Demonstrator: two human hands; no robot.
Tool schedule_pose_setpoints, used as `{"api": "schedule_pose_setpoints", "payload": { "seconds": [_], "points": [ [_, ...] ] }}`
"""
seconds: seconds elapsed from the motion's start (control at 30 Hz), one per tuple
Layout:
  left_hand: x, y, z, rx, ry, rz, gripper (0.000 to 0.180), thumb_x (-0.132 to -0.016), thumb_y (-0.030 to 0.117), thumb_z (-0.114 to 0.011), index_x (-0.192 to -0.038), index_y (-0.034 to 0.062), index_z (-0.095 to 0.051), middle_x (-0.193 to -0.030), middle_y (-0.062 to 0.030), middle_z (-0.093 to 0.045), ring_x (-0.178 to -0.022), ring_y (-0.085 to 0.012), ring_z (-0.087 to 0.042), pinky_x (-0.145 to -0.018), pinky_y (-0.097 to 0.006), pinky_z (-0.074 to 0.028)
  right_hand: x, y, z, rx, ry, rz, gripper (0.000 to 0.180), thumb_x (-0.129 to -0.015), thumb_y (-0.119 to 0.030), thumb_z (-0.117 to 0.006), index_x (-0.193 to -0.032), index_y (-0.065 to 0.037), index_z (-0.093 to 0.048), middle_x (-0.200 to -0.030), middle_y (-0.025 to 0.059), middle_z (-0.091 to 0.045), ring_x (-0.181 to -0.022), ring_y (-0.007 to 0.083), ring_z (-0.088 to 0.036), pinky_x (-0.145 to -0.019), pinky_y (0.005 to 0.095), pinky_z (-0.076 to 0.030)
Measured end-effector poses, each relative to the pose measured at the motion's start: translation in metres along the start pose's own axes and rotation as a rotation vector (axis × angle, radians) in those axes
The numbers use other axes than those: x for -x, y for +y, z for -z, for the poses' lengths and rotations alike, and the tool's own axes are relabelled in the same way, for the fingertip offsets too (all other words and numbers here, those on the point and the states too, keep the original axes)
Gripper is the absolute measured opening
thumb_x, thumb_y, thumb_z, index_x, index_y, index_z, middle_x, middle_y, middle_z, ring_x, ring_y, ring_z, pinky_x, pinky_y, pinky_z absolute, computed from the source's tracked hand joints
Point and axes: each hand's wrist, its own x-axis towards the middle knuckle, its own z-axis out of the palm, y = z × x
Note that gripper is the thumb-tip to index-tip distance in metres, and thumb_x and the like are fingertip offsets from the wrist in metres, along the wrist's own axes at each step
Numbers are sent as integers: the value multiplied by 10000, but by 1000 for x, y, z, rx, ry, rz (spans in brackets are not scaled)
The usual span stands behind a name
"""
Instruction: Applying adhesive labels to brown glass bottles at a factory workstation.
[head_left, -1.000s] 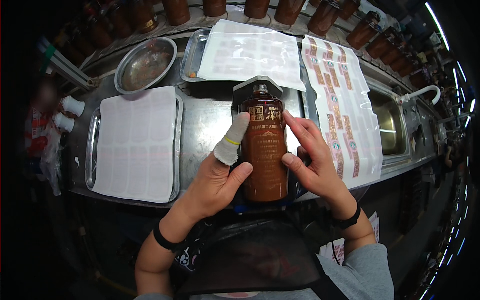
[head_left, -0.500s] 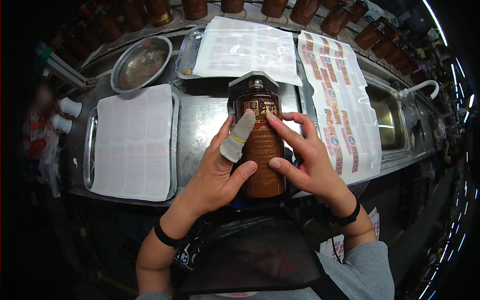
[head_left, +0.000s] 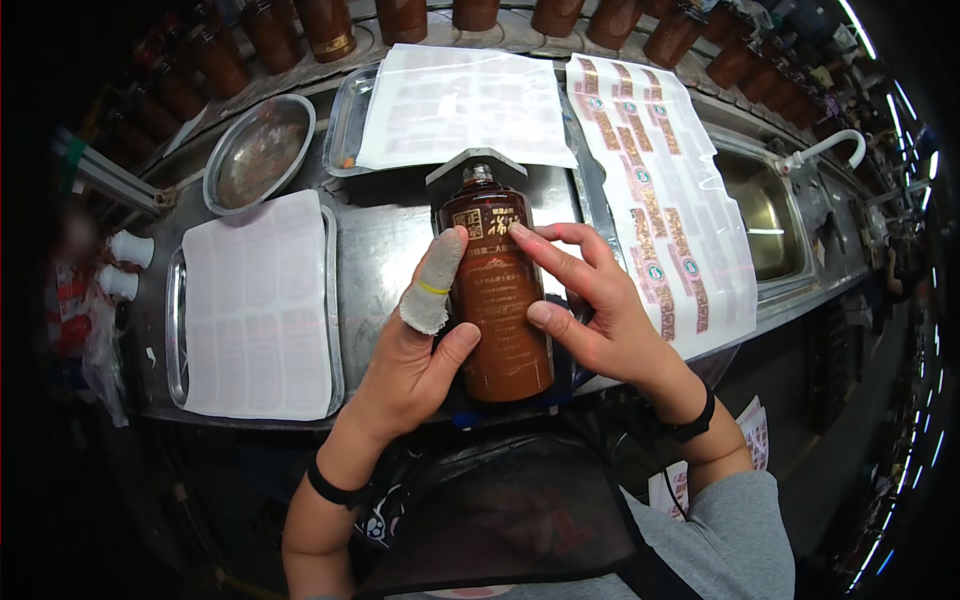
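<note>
A brown glazed bottle [head_left: 498, 330] with gold print and a bare glass neck lies tilted back against a grey angled metal holder [head_left: 447, 172], its base towards me. My left hand [head_left: 405, 355] is at its left side. A grey cloth finger cover [head_left: 430, 285] with a yellow band sits on the index finger, whose tip touches the bottle beside a gold square; the thumb presses lower down. My right hand [head_left: 600, 310] holds the right side, index fingertip on the upper print and thumb on the side below. The other fingers' contact with the bottle is partly hidden.
White sheets cover a left metal tray [head_left: 335, 340] and a far tray [head_left: 345, 120]. A printed decal sheet [head_left: 650, 200] lies right, before a sink [head_left: 765, 225] with a white faucet [head_left: 845, 150]. A metal bowl [head_left: 260, 155] stands far left. Brown bottles [head_left: 475, 12] line the back.
The view has shifted a little. My left index finger has slid outward to the bottle's left edge, uncovering more print. My right thumb has moved slightly up the bottle's side.
</note>
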Motion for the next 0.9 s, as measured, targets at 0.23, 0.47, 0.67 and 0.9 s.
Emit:
{"api": "schedule_pose_setpoints", "payload": {
  "seconds": [0.23,0.47,0.67,0.9],
  "points": [
    [0,-6,-2,-26,-11,27,664,-973,126,-594,-1561,51,-295,-1614,-154,-301,-1485,-322,-289,-1207,-398,-213,2,11,-5,125,24,55,626,-855,-260,-742,-1435,-127,-549,-1317,188,-530,-1269,334,-479,-1026,417,-446],
    [5,-9,1,-20,15,46,668,-980,115,-579,-1569,52,-270,-1620,-141,-298,-1494,-306,-278,-1210,-391,-207,1,-6,-2,106,-15,-41,618,-863,-240,-729,-1442,-131,-544,-1312,169,-509,-1209,301,-526,-970,382,-474],
    [10,-10,8,34,72,15,671,-989,53,-532,-1583,60,-223,-1626,-117,-295,-1500,-246,-272,-1213,-362,-202,3,-9,0,-52,10,-172,591,-896,-122,-682,-1465,-134,-521,-1306,143,-507,-1169,242,-553,-855,293,-506],
    [9,-12,0,33,45,18,657,-966,142,-618,-1547,51,-324,-1590,-215,-314,-1495,-343,-266,-1209,-405,-204,1,-12,0,10,1,-105,600,-873,-181,-722,-1443,-125,-542,-1322,164,-515,-1252,280,-511,-955,357,-498]
  ]
}}
